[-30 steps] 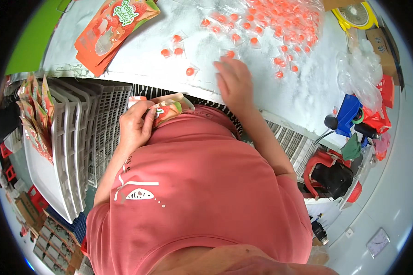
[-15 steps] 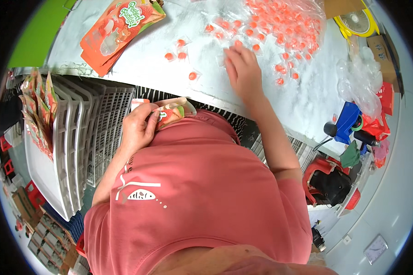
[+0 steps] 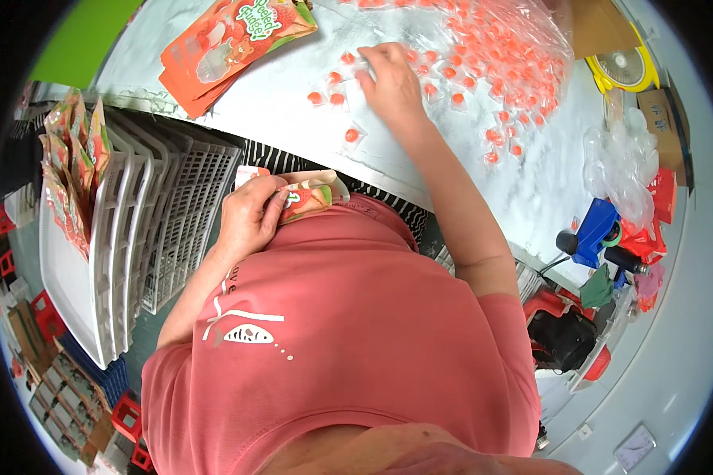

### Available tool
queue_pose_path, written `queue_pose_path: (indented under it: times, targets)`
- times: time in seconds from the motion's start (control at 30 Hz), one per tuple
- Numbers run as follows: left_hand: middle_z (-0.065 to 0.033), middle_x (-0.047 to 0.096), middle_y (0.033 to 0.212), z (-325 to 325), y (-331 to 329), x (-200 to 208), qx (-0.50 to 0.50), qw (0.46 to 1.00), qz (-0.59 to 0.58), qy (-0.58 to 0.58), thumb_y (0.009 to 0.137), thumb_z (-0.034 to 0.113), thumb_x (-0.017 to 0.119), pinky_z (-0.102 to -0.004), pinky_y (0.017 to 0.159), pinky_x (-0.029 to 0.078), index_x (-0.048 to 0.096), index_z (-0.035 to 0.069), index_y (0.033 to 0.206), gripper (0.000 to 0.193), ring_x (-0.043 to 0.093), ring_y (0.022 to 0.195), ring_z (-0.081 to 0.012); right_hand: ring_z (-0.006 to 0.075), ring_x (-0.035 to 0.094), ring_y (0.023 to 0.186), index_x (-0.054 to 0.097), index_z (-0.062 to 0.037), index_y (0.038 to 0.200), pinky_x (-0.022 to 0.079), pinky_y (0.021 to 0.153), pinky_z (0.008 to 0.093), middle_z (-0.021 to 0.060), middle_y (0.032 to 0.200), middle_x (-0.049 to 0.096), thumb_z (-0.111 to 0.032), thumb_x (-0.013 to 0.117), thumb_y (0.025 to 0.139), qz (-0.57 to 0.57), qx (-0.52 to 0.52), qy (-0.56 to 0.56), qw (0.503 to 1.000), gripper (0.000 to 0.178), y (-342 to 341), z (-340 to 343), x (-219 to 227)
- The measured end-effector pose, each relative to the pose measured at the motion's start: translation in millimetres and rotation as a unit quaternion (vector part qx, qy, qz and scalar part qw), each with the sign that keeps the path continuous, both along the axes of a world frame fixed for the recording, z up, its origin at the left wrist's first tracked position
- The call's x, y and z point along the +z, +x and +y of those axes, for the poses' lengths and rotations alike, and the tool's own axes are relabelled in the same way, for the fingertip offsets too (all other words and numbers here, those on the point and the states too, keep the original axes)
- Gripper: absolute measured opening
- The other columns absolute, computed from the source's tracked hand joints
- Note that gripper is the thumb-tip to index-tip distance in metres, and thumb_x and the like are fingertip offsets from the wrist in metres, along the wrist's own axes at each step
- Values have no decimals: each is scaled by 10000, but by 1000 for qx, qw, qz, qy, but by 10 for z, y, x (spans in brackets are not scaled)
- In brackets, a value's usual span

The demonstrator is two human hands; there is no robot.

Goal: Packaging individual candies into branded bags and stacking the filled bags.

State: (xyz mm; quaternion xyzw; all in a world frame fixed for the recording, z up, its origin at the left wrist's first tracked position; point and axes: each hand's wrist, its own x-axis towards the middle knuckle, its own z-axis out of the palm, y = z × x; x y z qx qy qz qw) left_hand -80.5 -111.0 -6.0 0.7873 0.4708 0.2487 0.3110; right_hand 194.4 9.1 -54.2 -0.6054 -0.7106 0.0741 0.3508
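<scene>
My left hand (image 3: 252,212) is closed on a red printed pouch (image 3: 307,203), held low in front of my shirt by the table's near edge. The pouch's pale inner side shows along its top. Over the white table, my right hand (image 3: 394,87) reaches among small wrapped red candies with thumb and fingers apart; nothing shows between them. Close to its fingertips lies one candy (image 3: 348,58) in a clear wrapper. A few more lie left of the hand, and a single candy (image 3: 352,135) sits nearer the edge. Past the hand, a large heap of candies (image 3: 503,59) spills from a clear bag.
Flat red pouches (image 3: 214,59) lie stacked at the table's far left. Left of me, stacked white plastic crates (image 3: 119,245) hold upright filled-looking pouches (image 3: 75,170). Along the right side are a yellow fan (image 3: 622,67), clear plastic bags (image 3: 622,158) and a blue tool (image 3: 596,229).
My right hand has moved left across the table toward the small group of candies, its fingers spreading. My left hand still holds the pouch. The whole view has shifted slightly.
</scene>
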Motion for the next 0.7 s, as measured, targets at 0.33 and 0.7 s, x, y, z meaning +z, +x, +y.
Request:
queue_pose_path:
  times: [0.33, 0.7]
  targets:
    - [-131, 676, 886, 5, -54, -38, -7, 1000, -2, 19, 897, 85, 631, -391, 655, 533, 654, 38, 958, 81, 667, 781, -327, 272, 621, 1000, 629, -44, 1262, 513, 883, 376, 141, 1158, 586, -243, 726, 847, 94, 66, -167, 979, 471, 81, -30, 69]
    - [-127, 676, 882, 12, -56, -85, -2, 1000, 5, 2, 902, 104, 635, -395, 650, 531, 652, 43, 965, 89, 665, 778, -322, 166, 610, 833, 633, -46, 1263, 531, 772, 287, 111, 1129, 578, -217, 797, 774, 94, 96, -124, 983, 543, -89, -86, 71]
